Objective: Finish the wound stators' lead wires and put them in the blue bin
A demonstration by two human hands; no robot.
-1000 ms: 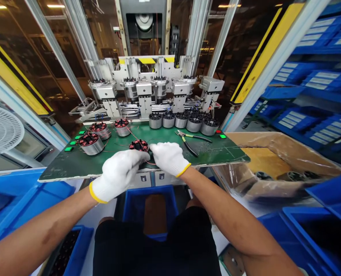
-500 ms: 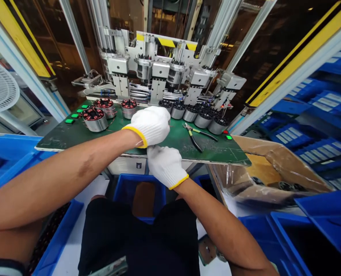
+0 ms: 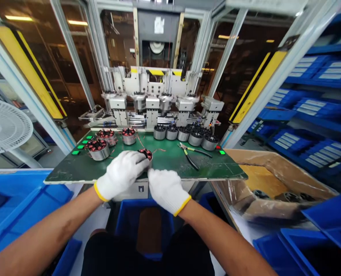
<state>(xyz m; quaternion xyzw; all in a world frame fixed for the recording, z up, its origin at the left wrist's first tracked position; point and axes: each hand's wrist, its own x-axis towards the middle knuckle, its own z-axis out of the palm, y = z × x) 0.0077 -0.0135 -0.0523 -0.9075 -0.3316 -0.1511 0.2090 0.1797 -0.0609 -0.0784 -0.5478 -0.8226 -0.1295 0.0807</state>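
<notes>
My left hand [image 3: 121, 171], in a white knitted glove with a yellow cuff, wraps over a motor stator [image 3: 149, 154] wound with copper wire near the table's front edge. Most of that stator is hidden by the glove. Against its right side, my right hand [image 3: 166, 189] in a matching glove has its fingers curled closed; what they pinch, if anything, is hidden. Loose copper wire [image 3: 159, 150] trails on the green tabletop behind the held stator. Wire cutters [image 3: 192, 153] with black and yellow-green handles lie to the right, jaws apart.
Several wound stators [image 3: 98, 150] stand at the table's left. A row of stators without visible copper [image 3: 183, 134] stands right of centre before the winding machine [image 3: 152, 103]. Blue bins [image 3: 121, 218] sit below; a cardboard box [image 3: 230, 159] is at right, a white fan [image 3: 8, 128] at left.
My left hand has drawn back left and toward me, uncovering part of the stator. My right hand stays close by. The head view has tilted up, showing more of the machine.
</notes>
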